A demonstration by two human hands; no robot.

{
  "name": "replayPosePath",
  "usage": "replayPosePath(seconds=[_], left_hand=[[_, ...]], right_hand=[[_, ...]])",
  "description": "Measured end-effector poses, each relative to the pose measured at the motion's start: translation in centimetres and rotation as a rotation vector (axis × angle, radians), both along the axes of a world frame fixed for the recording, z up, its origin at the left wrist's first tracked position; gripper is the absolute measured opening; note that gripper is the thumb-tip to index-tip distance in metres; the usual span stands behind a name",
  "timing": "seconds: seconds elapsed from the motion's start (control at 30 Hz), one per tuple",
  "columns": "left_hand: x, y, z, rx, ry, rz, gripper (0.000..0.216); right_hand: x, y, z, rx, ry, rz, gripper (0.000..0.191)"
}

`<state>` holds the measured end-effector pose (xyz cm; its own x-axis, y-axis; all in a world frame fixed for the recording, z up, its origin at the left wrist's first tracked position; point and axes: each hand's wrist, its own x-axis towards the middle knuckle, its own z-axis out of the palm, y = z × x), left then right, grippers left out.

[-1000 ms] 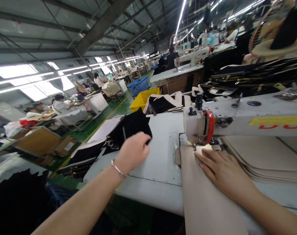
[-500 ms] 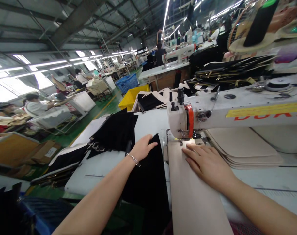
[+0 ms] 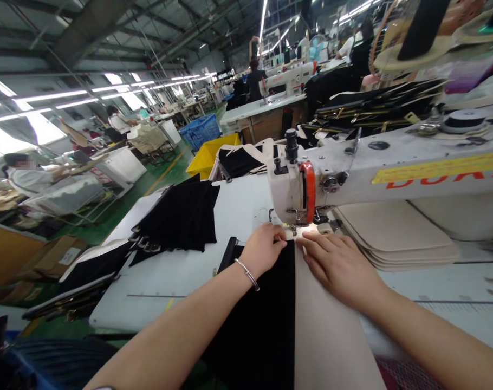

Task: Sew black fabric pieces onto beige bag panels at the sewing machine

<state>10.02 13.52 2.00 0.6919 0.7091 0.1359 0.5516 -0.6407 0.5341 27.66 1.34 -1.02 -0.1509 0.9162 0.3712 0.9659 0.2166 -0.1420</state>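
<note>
A long black fabric piece (image 3: pixel 266 319) lies on the white sewing table (image 3: pixel 177 276), side by side with a beige fabric strip (image 3: pixel 331 330). My left hand (image 3: pixel 264 249) pinches the top end of the black piece just under the sewing machine head (image 3: pixel 295 187). My right hand (image 3: pixel 339 264) lies flat on the beige strip with fingers stretched toward the needle. The needle area is lit and partly hidden by my fingers.
A stack of black pieces (image 3: pixel 179 216) lies at the table's left. Beige panels (image 3: pixel 396 238) are piled under the machine arm (image 3: pixel 425 168). Yellow bin (image 3: pixel 208 154) and blue crate (image 3: pixel 201 130) stand on the green floor. Other workers sit at tables at left and far back.
My left hand took a black piece from the left stack, dragged it rightward across the table and brought its end up to the needle beside the beige strip. My right hand stayed on the beige strip.
</note>
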Motion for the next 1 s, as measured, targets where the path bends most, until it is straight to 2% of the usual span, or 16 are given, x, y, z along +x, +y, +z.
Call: replayPosePath(seconds=[0.2,0.43,0.57,0.7,0.77,0.9,1.0], left_hand=[[1.7,1.1,-0.1,-0.019,0.004,0.009,0.006],[2.4,0.6,-0.8,-0.025,-0.009,0.087,0.007],[2.6,0.3,-1.1,0.016,-0.034,0.137,0.007],[2.6,-0.3,-0.7,0.083,-0.017,0.149,0.008],[2.0,-1.0,-0.3,0.149,0.015,0.068,0.009],[0.0,-2.2,0.0,0.241,0.07,-0.257,0.017],[-0.9,-2.4,-0.4,0.251,0.074,-0.302,0.026]], right_hand=[[0.1,0.1,0.1,-0.007,-0.007,0.009,0.039],[0.0,0.0,0.0,-0.036,-0.022,-0.004,0.043],[0.1,0.1,-0.1,-0.025,-0.017,0.001,0.043],[0.2,0.1,-0.2,-0.029,-0.01,0.004,0.043],[0.3,0.0,-0.1,-0.027,-0.001,0.008,0.042],[0.3,0.0,-0.2,-0.008,0.017,0.024,0.041],[0.3,0.1,-0.3,-0.016,0.014,0.013,0.042]])
